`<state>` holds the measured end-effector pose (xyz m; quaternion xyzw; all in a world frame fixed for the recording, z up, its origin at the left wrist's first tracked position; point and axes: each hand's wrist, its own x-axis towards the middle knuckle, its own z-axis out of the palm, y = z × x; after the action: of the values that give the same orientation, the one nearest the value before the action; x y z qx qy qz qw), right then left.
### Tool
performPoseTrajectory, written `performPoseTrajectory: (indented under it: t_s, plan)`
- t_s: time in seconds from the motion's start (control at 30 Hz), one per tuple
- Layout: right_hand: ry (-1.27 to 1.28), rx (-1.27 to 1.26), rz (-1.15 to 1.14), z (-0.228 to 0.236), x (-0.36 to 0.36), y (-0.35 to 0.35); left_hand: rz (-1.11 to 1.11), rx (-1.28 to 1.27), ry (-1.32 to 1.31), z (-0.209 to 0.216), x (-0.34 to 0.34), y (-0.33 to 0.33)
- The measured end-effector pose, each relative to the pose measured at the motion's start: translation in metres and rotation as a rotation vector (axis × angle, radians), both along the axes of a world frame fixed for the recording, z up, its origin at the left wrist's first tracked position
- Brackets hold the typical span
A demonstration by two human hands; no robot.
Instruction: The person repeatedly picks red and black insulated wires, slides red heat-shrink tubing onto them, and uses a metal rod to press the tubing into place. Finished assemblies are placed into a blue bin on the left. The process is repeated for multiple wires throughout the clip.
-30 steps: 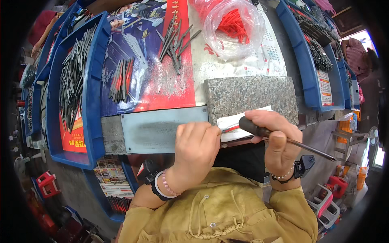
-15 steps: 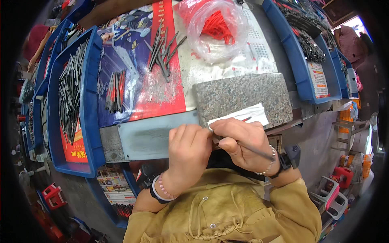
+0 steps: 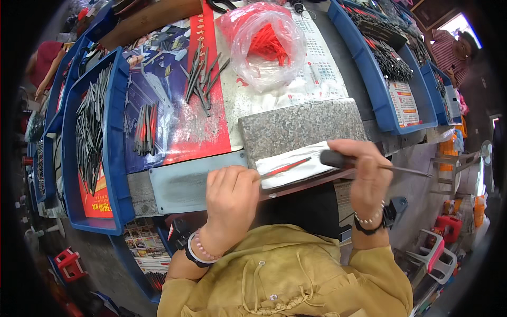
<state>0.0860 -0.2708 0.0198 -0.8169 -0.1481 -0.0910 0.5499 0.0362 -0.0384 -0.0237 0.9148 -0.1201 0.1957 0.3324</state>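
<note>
My left hand (image 3: 231, 195) is closed at the left end of a folded white paper (image 3: 296, 170) along the stone block's near edge. Its fingertips are pinched, and what they hold is hidden. On the paper lies a thin red-and-black stick (image 3: 288, 167), its left end close to those fingertips. To the right of the paper, my right hand (image 3: 369, 171) is lifted and slightly blurred. It grips a screwdriver-like tool with a dark handle (image 3: 336, 159), whose thin metal shaft points right. Under the paper is the speckled stone block (image 3: 301, 124); a grey-blue plate (image 3: 177, 185) lies to its left.
A clear bag (image 3: 269, 63) of red pieces stands behind the block. Loose dark sticks (image 3: 200, 79) and a red-and-black bundle (image 3: 145, 129) lie left. Blue bins (image 3: 124, 179) of dark sticks flank the bench, with another blue bin (image 3: 391, 124) at right. Other people are beyond.
My right hand has moved right, away from my left, and the tool's dark handle now shows. More of the paper and the stick is uncovered. My left hand stays near the paper's left end.
</note>
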Motion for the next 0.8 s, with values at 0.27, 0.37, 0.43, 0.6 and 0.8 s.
performPoseTrajectory:
  t_s: [0.27, 0.37, 0.43, 0.6, 0.8]
  plan:
    - [0.399, 0.524, 0.143, -0.007, -0.047, 0.000, -0.029, -0.117, 0.014, 0.031, -0.035, 0.003]
    - [0.811, 0.781, 0.316, -0.024, -0.052, 0.012, -0.080, -0.132, 0.014, 0.036, -0.049, 0.000]
    - [0.858, 1.033, 0.313, -0.034, -0.054, 0.020, -0.087, -0.149, 0.009, 0.035, -0.055, -0.003]
    - [0.986, 0.984, 0.277, -0.039, -0.056, 0.021, -0.092, -0.214, -0.004, 0.032, -0.063, -0.007]
    - [0.857, 0.740, 0.231, -0.029, -0.060, 0.020, -0.081, -0.554, 0.548, 0.040, -0.067, -0.011]
